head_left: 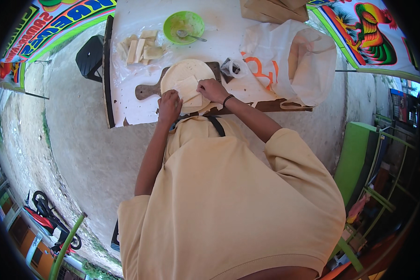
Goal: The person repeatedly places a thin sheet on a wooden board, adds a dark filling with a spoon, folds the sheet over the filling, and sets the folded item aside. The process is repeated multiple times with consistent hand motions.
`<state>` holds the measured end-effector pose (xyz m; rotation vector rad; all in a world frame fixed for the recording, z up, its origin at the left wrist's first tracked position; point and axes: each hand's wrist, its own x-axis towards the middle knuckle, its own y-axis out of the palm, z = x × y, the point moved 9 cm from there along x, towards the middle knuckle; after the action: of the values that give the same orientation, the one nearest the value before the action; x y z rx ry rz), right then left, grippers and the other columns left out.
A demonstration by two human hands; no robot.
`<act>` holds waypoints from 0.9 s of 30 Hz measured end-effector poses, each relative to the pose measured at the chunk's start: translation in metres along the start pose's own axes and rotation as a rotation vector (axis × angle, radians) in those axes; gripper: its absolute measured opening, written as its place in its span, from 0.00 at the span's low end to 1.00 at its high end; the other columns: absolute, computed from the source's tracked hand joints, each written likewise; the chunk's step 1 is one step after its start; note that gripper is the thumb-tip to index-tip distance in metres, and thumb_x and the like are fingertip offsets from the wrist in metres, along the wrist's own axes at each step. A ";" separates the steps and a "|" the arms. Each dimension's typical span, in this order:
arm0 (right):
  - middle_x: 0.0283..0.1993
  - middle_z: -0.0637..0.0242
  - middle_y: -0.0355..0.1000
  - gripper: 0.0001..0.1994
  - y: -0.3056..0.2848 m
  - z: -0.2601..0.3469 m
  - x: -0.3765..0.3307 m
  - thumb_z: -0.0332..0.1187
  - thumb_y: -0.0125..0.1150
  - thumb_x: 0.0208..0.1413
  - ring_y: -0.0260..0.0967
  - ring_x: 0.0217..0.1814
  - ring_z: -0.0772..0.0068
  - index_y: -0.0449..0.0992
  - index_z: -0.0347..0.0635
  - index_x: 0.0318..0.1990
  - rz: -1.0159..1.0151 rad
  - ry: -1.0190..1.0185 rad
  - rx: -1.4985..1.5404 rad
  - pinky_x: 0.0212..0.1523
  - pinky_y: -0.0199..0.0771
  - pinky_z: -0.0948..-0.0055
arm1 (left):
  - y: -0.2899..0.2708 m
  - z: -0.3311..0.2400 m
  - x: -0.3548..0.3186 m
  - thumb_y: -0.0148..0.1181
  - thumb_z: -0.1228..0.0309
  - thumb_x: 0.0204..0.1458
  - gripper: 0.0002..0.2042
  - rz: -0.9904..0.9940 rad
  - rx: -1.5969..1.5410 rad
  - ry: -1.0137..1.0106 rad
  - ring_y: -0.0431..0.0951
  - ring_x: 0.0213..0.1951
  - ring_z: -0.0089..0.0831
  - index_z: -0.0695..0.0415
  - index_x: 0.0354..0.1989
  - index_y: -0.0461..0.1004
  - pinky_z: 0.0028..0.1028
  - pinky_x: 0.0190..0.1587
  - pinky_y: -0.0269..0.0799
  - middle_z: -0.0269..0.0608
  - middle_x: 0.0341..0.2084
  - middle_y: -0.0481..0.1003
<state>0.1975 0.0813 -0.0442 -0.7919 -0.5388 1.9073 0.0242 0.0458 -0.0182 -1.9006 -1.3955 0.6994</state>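
Observation:
On a wooden board with a handle [147, 92] lies a round, pale stack of thin wrapper sheets [184, 69]. On top is a partly folded wrapper [187, 85]. My left hand [171, 103] has its fingers curled onto the wrapper's near left edge. Across from it, my right hand [212, 90], with a dark band on the wrist, pinches the wrapper's right side. Any filling inside the fold is hidden. Behind the board to the left, several pale rolled pieces [136, 50] rest on clear plastic. Further back stands a green bowl [194, 21] with a metal spoon [184, 34] in it.
A white plastic bag [308, 56] with orange marking fills the table's right side. Behind it sits a brown cardboard box [275, 11]. Near the board's right end is a small dark bundle in plastic [233, 68]. A black stool [91, 58] stands beyond the table's left edge.

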 end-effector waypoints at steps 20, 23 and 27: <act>0.68 0.56 0.53 0.21 0.025 0.071 -0.054 0.44 0.57 0.52 0.52 0.66 0.50 0.73 0.59 0.55 -0.177 -0.372 -0.532 0.54 0.57 0.45 | -0.013 0.004 0.005 0.71 0.66 0.40 0.15 -0.052 0.009 -0.120 0.68 0.50 0.42 0.52 0.33 0.70 0.45 0.47 0.63 0.38 0.42 0.69; 0.70 0.54 0.51 0.22 0.028 0.065 -0.057 0.46 0.56 0.53 0.51 0.67 0.49 0.72 0.61 0.57 -0.210 -0.330 -0.580 0.55 0.55 0.42 | -0.016 0.005 0.002 0.72 0.65 0.39 0.16 -0.053 0.091 -0.200 0.66 0.51 0.43 0.51 0.33 0.70 0.47 0.48 0.61 0.38 0.44 0.68; 0.70 0.52 0.50 0.24 0.025 0.059 -0.058 0.48 0.54 0.54 0.49 0.68 0.49 0.69 0.59 0.60 -0.174 -0.231 -0.587 0.55 0.53 0.41 | -0.017 0.009 -0.001 0.72 0.62 0.39 0.17 -0.036 0.120 -0.276 0.65 0.51 0.44 0.50 0.34 0.71 0.48 0.48 0.60 0.38 0.46 0.67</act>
<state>0.1585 0.0160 -0.0034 -0.8564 -1.3061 1.6987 0.0069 0.0502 -0.0107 -1.7296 -1.5128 1.0349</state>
